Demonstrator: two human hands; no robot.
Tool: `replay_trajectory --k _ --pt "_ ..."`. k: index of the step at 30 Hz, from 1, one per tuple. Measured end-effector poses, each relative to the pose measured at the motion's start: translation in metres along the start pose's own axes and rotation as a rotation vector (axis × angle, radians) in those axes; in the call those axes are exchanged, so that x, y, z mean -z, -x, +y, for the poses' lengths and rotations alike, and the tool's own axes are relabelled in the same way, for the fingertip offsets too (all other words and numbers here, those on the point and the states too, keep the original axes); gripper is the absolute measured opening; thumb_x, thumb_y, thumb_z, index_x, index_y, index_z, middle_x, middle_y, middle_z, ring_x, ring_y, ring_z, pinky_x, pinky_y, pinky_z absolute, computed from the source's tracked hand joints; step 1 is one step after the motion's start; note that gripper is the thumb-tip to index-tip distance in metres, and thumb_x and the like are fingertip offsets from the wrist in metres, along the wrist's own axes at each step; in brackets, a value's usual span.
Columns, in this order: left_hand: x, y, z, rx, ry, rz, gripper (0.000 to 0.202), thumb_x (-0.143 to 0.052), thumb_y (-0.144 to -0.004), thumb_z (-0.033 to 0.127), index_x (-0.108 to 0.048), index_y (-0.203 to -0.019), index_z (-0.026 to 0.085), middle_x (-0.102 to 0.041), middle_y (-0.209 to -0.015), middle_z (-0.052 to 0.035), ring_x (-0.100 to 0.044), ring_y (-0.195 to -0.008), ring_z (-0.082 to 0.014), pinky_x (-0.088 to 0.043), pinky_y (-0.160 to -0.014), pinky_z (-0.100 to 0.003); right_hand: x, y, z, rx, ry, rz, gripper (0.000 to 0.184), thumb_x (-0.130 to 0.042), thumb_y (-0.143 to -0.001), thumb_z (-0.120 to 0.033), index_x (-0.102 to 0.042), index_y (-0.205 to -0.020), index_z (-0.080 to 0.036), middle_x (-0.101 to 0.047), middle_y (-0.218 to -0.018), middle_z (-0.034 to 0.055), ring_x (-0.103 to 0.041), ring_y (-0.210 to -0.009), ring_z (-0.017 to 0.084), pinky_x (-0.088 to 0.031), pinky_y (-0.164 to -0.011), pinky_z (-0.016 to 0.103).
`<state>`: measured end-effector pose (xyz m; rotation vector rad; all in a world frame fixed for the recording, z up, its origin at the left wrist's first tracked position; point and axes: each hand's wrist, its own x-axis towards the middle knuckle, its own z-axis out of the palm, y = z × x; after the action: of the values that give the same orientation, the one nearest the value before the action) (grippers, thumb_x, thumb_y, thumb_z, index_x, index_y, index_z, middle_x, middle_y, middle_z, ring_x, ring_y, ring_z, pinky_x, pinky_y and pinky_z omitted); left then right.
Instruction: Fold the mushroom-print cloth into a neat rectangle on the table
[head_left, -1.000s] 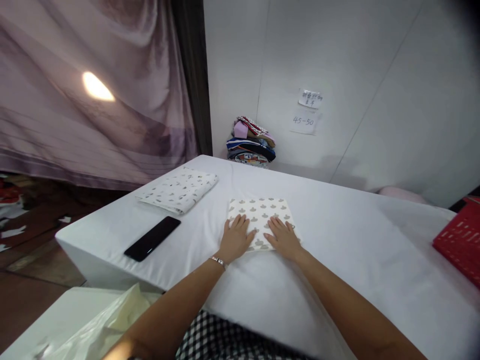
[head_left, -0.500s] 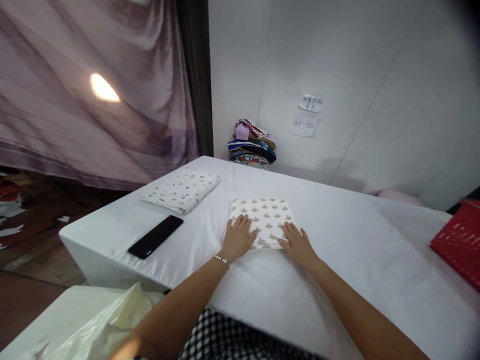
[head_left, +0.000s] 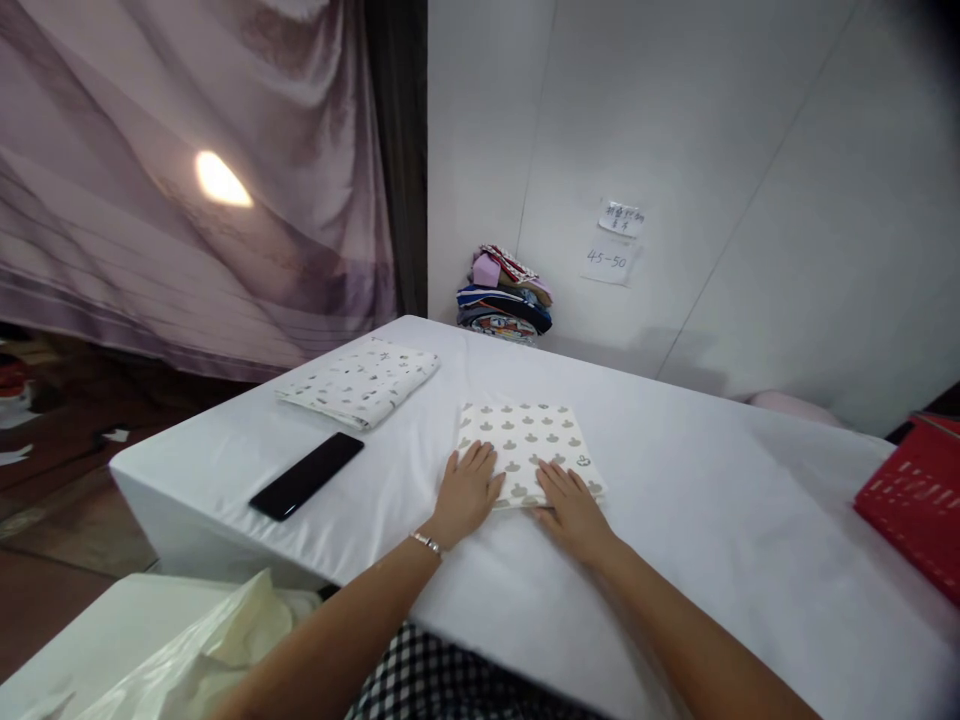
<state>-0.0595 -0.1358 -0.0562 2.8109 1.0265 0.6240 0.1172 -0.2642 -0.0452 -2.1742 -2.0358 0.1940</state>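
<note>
A folded white cloth [head_left: 529,440] with a grey-beige print lies flat on the white-covered table [head_left: 660,480] in front of me. My left hand [head_left: 469,490] rests on its near left corner, fingers stretched out. On its near edge, right of the middle, lies my right hand [head_left: 571,505], fingers extended and the thumb at the border. Neither hand grips the fabric. Farther to the left is a second folded white cloth [head_left: 364,380] with small dark prints.
A black phone [head_left: 307,476] lies near the table's left edge. Folded fabrics [head_left: 504,295] are stacked by the wall. A red basket-like item [head_left: 915,500] sits at the far right. Below left, a plastic bag [head_left: 217,640] covers part of a white surface. A curtain hangs behind.
My right hand has slid left and nearer along the cloth's front edge, uncovering its right corner. My left hand has shifted slightly toward me and left.
</note>
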Motion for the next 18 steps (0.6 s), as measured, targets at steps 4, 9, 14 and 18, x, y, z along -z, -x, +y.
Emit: replay_trajectory --k 4,9,14,18 --pt "-0.004 0.009 -0.005 0.013 0.027 -0.025 0.041 -0.029 -0.094 0.036 -0.046 -0.13 0.024 -0.038 -0.143 -0.0023 -0.026 -0.136 -0.0209 -0.029 -0.107 -0.044 0.01 -0.003 -0.01 -0.055 -0.08 -0.047 0.066 -0.022 -0.091 -0.057 -0.027 -0.144 -0.018 -0.02 -0.151 0.0055 -0.012 -0.14 0.02 -0.007 -0.112 0.041" --pt "-0.004 0.009 -0.003 0.023 0.003 -0.045 0.041 -0.029 -0.094 0.032 -0.045 -0.13 0.023 -0.038 -0.143 -0.0024 -0.025 -0.136 -0.021 -0.03 -0.106 -0.045 0.022 -0.031 -0.035 0.023 -0.151 -0.055 0.067 -0.02 -0.09 -0.06 -0.026 -0.144 -0.02 -0.016 -0.152 0.0044 -0.008 -0.14 0.019 -0.004 -0.112 0.042" --pt "0.007 0.006 -0.004 0.007 0.042 -0.092 0.04 -0.031 -0.093 0.031 -0.047 -0.128 0.022 -0.04 -0.142 -0.0031 -0.028 -0.134 -0.0208 -0.029 -0.106 -0.047 0.01 -0.047 -0.042 0.049 -0.059 -0.048 0.065 -0.022 -0.091 -0.056 -0.028 -0.143 -0.018 -0.02 -0.151 0.0068 -0.013 -0.139 0.021 -0.008 -0.111 0.044" --pt "0.019 -0.018 -0.008 0.064 0.088 -0.159 0.033 -0.033 -0.092 0.032 -0.056 -0.115 0.027 -0.05 -0.134 -0.0013 -0.038 -0.129 -0.021 -0.025 -0.106 -0.053 0.002 -0.046 -0.039 0.08 -0.005 -0.012 0.066 -0.024 -0.091 -0.058 -0.028 -0.143 -0.018 -0.021 -0.15 0.0081 -0.014 -0.139 0.022 -0.01 -0.11 0.044"
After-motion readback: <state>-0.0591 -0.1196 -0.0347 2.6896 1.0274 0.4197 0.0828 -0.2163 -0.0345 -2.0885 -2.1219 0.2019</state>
